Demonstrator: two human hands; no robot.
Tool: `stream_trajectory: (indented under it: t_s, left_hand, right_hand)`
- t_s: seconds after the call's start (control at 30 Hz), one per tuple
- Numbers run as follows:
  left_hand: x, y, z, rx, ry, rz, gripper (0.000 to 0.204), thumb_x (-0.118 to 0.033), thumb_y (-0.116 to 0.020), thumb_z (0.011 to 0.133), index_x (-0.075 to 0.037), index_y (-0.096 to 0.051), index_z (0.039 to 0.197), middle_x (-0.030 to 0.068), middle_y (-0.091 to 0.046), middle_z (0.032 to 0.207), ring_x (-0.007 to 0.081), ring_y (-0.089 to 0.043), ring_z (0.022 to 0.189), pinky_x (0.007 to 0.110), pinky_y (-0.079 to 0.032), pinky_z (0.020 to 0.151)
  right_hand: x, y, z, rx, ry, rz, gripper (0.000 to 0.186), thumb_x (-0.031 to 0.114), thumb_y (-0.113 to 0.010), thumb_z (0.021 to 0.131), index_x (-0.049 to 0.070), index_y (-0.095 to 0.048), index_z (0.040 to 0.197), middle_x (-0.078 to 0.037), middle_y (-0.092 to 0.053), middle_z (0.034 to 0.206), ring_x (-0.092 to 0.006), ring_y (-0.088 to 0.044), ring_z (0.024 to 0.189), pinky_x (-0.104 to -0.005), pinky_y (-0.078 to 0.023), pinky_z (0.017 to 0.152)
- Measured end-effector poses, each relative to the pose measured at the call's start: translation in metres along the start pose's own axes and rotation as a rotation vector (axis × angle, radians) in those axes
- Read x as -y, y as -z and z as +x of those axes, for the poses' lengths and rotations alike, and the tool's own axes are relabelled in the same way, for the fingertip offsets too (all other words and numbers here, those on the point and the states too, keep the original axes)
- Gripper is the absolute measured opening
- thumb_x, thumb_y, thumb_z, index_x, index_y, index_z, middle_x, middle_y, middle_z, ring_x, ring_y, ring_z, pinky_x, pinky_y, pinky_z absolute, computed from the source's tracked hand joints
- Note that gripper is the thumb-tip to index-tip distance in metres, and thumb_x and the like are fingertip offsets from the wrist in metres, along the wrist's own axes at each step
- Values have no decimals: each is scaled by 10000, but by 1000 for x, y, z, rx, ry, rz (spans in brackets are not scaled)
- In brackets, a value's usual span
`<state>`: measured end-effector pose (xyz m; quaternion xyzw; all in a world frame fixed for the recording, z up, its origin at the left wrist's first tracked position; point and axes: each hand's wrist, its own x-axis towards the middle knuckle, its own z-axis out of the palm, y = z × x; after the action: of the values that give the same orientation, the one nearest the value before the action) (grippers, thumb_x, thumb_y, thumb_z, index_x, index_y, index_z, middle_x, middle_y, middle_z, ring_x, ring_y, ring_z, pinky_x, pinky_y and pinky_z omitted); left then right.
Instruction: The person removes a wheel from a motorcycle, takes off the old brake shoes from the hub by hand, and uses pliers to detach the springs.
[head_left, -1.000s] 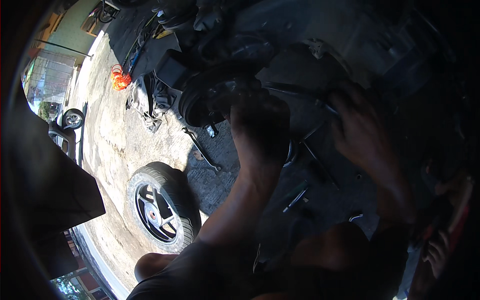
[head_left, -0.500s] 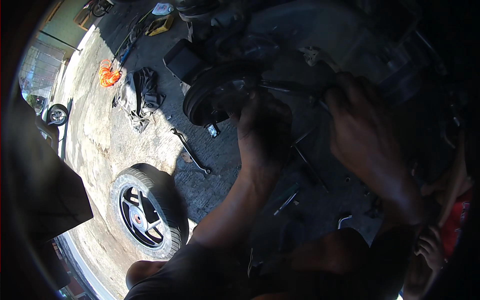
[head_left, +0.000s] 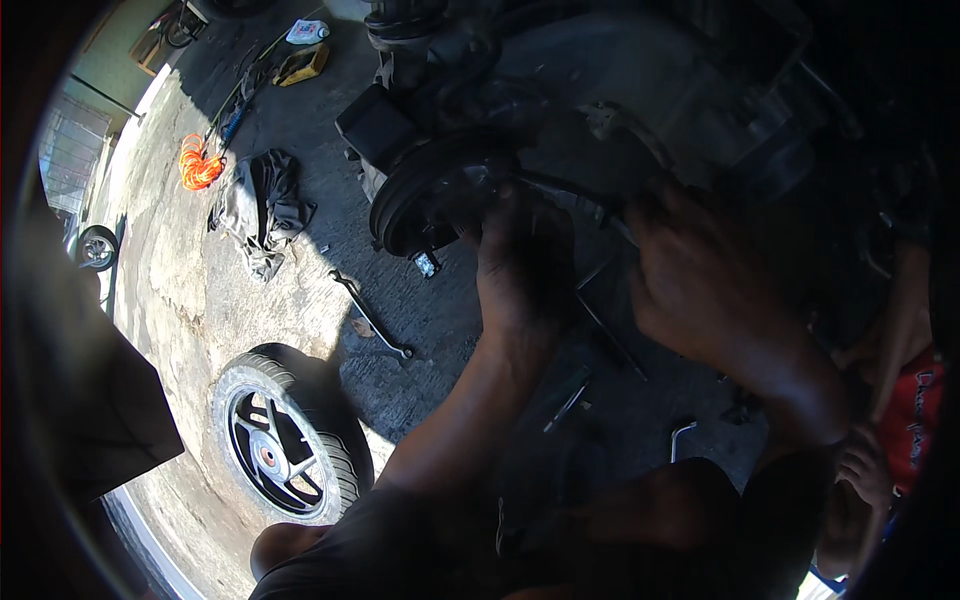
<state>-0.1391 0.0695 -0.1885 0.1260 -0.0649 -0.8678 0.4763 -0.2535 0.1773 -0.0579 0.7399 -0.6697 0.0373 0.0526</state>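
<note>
A dark round hub with a brake drum shape (head_left: 400,205) sits in shadow on the underside of a motorcycle. My left hand (head_left: 528,265) is up against its right side, fingers curled in; what they grip there is too dark to make out. To the right, my right hand (head_left: 700,275) is closed round the end of a long tool with a dark, thin shaft (head_left: 560,187). The shaft reaches left to the hub just above my left fingers. Shadow hides the tool's exact kind and its tip.
A tyred wheel (head_left: 285,440) lies left on the concrete. Nearby are a spanner (head_left: 372,315), dark crumpled cloth (head_left: 262,212), an orange coiled hose (head_left: 200,163) and a yellow container (head_left: 300,66). An L-shaped wrench (head_left: 680,438) lies before me. At right is another person's hand (head_left: 865,468).
My right hand has shifted slightly left and down with the tool end. The left hand stays at the hub. The whole view has moved a little.
</note>
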Motion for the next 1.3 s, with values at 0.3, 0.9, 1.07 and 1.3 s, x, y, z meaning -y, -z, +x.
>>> stream_trajectory:
  t_s: [0.3, 0.9, 1.07, 1.3]
  left_hand:
    - [-2, -3, 0, -44, 76, -63, 401, -141, -735, 887, -230, -514, 1209, -41, -583, 1129, 120, -559, 1050, 337, -457, 949]
    - [-2, 2, 1, 29, 22, 82, 240, -302, -612, 981, -151, -609, 1168, -34, -610, 1135, 128, -548, 1133, 304, -385, 1044]
    - [-2, 0, 0, -60, 33, 28, 223, -312, -603, 986, -155, -626, 1142, -38, -620, 1092, 137, -565, 1087, 328, -403, 1025]
    - [-4, -6, -2, -53, 7, 96, 169, -285, -601, 989, -157, -638, 1094, -32, -629, 1054, 130, -572, 1055, 320, -412, 1007]
  right_hand:
    - [9, 19, 5, 57, 44, 75, 271, 86, -601, 788, -70, -593, 1009, -259, -605, 1029, -413, -601, 1032, -470, -492, 934]
    - [-10, 11, 21, 336, -467, 361, 410, 99, -587, 788, -40, -623, 1172, -258, -650, 1068, -419, -623, 1048, -465, -498, 926]
    - [-5, 19, 17, 361, -490, 373, 413, 105, -593, 784, -39, -629, 1170, -260, -646, 1053, -424, -621, 1043, -467, -497, 925]
    - [-5, 21, 24, 335, -427, 365, 387, 102, -596, 779, -33, -637, 1139, -257, -645, 1041, -419, -619, 1027, -470, -495, 924]
